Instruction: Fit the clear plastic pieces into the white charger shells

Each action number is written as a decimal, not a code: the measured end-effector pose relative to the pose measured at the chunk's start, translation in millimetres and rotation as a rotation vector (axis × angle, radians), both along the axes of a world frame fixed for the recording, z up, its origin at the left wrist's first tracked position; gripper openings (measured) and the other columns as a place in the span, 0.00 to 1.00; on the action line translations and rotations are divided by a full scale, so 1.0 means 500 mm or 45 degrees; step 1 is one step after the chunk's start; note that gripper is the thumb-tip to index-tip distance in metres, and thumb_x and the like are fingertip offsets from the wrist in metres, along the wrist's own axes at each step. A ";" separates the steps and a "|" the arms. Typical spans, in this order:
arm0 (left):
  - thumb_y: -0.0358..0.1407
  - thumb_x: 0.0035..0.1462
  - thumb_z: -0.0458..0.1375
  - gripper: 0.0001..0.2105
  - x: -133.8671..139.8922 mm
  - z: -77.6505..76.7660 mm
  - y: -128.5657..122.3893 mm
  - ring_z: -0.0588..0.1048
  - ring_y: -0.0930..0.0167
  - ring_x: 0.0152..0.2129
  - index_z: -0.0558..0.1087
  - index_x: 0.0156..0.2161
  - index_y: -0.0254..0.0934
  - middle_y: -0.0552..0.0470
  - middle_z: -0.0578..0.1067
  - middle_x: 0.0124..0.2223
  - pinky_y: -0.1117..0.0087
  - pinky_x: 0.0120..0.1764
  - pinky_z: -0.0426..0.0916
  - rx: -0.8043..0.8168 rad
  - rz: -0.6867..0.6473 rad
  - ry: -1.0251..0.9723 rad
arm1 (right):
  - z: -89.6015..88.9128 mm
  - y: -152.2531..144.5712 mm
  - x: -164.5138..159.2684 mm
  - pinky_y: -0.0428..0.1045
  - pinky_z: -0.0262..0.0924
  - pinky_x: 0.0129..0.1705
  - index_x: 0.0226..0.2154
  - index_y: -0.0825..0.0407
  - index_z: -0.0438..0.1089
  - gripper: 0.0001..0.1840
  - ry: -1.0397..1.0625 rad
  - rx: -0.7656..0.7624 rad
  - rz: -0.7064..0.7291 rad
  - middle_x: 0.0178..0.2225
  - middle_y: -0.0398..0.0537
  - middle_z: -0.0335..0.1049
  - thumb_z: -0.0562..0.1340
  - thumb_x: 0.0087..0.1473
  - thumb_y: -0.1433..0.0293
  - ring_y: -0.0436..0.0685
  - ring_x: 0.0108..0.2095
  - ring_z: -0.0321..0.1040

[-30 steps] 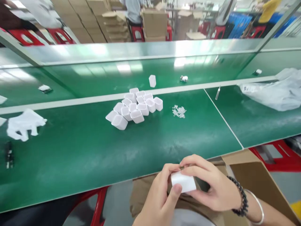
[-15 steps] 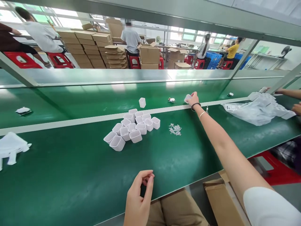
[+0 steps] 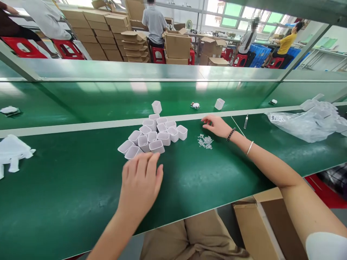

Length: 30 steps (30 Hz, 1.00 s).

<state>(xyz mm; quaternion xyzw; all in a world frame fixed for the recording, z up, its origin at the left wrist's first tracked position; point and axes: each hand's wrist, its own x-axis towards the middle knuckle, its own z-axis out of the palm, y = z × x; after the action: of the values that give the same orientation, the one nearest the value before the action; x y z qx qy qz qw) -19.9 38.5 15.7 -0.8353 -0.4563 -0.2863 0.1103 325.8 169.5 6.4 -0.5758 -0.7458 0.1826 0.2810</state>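
A cluster of white tapered plastic cups (image 3: pixel 145 143) sits mid-bench, rims mostly upward, packed side by side against the near side of a pale strip (image 3: pixel 81 126). The left hand (image 3: pixel 141 177), palm down with fingers slightly bent, is at the cluster's front edge; its fingertips overlap the nearest cups in view, and I cannot tell whether they grip one. The right hand (image 3: pixel 217 126) is released, fingers loosely curved, just behind a scatter of small clear pieces (image 3: pixel 205 141) to the cluster's right. A band of green worktop (image 3: pixel 189 180) runs between these things and the bench's front edge, giving both forearms room to slide sideways. Beyond the strip, one lone cup (image 3: pixel 156 107) stands behind the cluster and another cup (image 3: pixel 219 104) farther right, well apart, with a small white-topped part (image 3: pixel 195 105) between. A slim tube (image 3: pixel 245 121) and a clear plastic bag (image 3: pixel 298 124) bound the right side; an open cardboard box (image 3: pixel 252 225) lies below the front edge.
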 end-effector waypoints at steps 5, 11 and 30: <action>0.36 0.64 0.49 0.15 0.017 0.017 0.100 0.65 0.42 0.55 0.75 0.45 0.29 0.27 0.71 0.52 0.43 0.50 0.59 -0.026 0.158 0.243 | -0.029 -0.048 -0.013 0.47 0.64 0.34 0.36 0.56 0.76 0.14 0.165 -0.214 0.127 0.30 0.47 0.74 0.63 0.54 0.62 0.51 0.29 0.67; 0.38 0.63 0.52 0.13 0.013 0.043 0.082 0.63 0.45 0.57 0.76 0.33 0.36 0.34 0.71 0.55 0.46 0.50 0.62 -0.295 0.080 0.063 | -0.024 -0.051 -0.024 0.47 0.61 0.33 0.33 0.55 0.76 0.11 0.237 -0.213 0.132 0.30 0.47 0.74 0.64 0.53 0.64 0.51 0.29 0.67; 0.43 0.58 0.63 0.25 0.049 0.044 0.071 0.77 0.69 0.45 0.64 0.59 0.48 0.52 0.77 0.50 0.66 0.48 0.74 -2.258 -0.262 -1.392 | 0.001 -0.074 -0.064 0.49 0.58 0.36 0.29 0.54 0.66 0.06 -0.087 -0.078 0.155 0.32 0.46 0.65 0.58 0.56 0.77 0.52 0.30 0.61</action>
<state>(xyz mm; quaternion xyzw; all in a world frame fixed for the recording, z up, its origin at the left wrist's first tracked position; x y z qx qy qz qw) 4.5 74.2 37.7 -0.4082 -0.4170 -0.1957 -0.7882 294.1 132.6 7.1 -0.5435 -0.7827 0.2023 0.2260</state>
